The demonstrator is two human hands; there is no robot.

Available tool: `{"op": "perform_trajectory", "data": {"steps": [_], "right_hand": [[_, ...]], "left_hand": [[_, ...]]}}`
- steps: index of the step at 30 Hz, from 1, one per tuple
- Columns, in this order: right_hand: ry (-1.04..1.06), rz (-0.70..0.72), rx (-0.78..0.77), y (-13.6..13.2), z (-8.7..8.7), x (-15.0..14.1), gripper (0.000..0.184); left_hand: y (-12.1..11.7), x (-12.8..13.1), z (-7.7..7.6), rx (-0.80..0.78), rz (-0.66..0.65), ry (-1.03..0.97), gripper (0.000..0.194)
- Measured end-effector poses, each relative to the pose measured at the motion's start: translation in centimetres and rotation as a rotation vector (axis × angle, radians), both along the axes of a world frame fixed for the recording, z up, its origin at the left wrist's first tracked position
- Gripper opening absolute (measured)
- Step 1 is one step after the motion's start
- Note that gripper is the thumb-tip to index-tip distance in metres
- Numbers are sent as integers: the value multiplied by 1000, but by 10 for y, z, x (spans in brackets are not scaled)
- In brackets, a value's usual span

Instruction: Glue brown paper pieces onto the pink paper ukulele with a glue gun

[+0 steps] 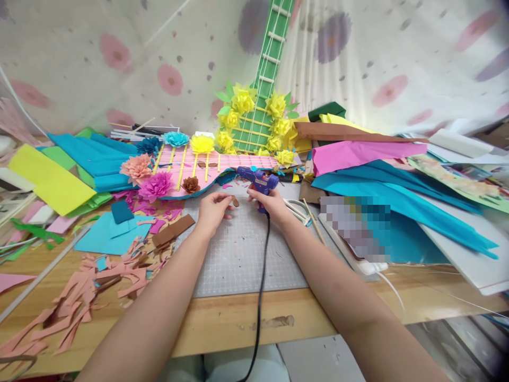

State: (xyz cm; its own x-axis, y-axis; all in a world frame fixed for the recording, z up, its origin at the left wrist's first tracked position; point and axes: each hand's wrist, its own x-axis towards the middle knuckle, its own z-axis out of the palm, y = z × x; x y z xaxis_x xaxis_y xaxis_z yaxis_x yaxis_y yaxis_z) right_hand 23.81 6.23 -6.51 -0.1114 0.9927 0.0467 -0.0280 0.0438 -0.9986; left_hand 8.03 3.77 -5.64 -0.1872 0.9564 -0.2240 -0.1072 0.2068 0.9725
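Observation:
My right hand (268,200) is wrapped round the handle of a purple glue gun (260,180), its nozzle pointing left and its black cord running down off the table. Between the thumb and fingers of my left hand (214,209) is a small brown paper piece (235,202). Both hands are over the grey cutting mat (238,260), a short gap between them. Just beyond lies a pink paper guitar neck (222,162) with yellow strips, several paper flowers and a brown flower (191,184) near its front edge.
A green guitar-shaped piece (260,116) with yellow flowers stands at the back. Salmon paper scraps (79,302) and blue sheets (115,231) lie on the left. Folded coloured paper (397,185), a white device (374,267) and a wooden stick (314,220) are on the right.

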Motion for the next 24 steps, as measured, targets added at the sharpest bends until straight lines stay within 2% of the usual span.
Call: {"op": "perform_trajectory", "data": {"steps": [4, 8, 16, 24], "right_hand": [[-93, 122, -32, 1, 7, 24, 43], [-159, 192, -27, 3, 8, 39, 46], [-275, 236, -51, 0, 14, 34, 47], [-316, 252, -30, 4, 9, 37, 46]], "left_hand": [[3, 2, 1, 7, 105, -60, 11], [5, 2, -5, 44, 137, -49, 11], [7, 2, -12, 81, 153, -22, 12], [7, 2, -12, 89, 159, -36, 13]]}}
